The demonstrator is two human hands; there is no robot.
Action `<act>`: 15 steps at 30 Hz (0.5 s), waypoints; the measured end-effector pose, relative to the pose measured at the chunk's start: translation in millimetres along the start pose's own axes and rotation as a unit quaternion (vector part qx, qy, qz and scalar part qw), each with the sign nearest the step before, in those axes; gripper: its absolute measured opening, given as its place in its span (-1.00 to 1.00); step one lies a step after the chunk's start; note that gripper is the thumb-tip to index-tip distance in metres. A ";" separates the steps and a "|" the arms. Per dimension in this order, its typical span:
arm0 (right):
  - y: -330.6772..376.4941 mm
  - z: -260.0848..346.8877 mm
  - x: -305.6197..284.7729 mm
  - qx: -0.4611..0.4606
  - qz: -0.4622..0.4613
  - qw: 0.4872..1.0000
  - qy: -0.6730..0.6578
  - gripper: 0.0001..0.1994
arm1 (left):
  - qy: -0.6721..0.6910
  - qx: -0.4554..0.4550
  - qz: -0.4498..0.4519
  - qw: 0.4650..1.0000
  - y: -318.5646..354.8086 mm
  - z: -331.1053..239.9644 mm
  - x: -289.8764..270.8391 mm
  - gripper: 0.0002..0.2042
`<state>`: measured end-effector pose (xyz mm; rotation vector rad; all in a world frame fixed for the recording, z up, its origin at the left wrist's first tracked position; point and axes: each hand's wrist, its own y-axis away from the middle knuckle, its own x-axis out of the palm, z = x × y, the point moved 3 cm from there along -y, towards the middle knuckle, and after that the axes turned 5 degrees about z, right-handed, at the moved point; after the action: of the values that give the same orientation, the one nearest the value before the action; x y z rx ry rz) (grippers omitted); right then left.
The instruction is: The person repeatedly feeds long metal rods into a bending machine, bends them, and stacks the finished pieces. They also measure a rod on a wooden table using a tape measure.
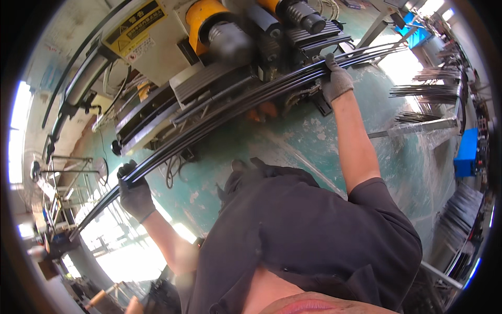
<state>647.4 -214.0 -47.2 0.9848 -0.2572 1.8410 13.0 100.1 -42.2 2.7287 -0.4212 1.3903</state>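
A bundle of long, thin dark metal rods (212,123) slants across the view from the lower left to the upper right, held in both my gloved hands. My left hand (137,198), in a dark grey glove, is closed around the bundle near its left end. Farther off, with the arm stretched out, my right hand (337,82) in a lighter grey glove grips the rods toward their right end. Part of its fingers is hidden behind the rods. Between the two hands, the bundle passes along the front of a machine (201,83).
The machine carries orange housings (201,21) and a yellow warning label (135,29). To the right, a rack (429,125) bears stacks of thin rods, with a blue box (466,153) near it. Below lies a worn green floor (308,133). Metal frames (68,175) stand at the left.
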 end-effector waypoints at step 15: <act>-60.0 -110.4 110.2 0.022 -0.012 1.000 0.009 -0.84 | -0.033 -0.121 -0.145 0.981 -122.4 107.7 37.8 -0.61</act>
<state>621.7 -49.0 -53.5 0.9983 -0.1934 1.8386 151.0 191.6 -66.4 2.5202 -0.1706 1.1000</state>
